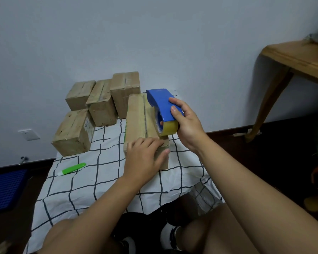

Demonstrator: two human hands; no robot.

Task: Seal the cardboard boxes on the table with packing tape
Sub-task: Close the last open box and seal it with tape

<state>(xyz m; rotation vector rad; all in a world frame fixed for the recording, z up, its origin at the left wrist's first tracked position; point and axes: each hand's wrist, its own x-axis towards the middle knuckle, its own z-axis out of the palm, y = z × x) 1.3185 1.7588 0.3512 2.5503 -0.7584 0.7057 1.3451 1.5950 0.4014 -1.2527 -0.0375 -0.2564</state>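
Observation:
A long cardboard box (139,116) lies on the checked tablecloth (92,180), its seam running away from me. My left hand (145,160) presses flat on its near end, fingers over the top edge. My right hand (186,123) grips a blue tape dispenser (161,101) with a yellowish tape roll (170,128), held over the box's right edge near its middle. Several other cardboard boxes (73,132) (102,103) (126,90) (80,94) stand behind and to the left.
A green and white utility knife (72,169) lies on the cloth at the left. A wooden table (297,59) stands at the right by the wall. A blue crate (4,189) sits on the floor at the left. My knees are below the table edge.

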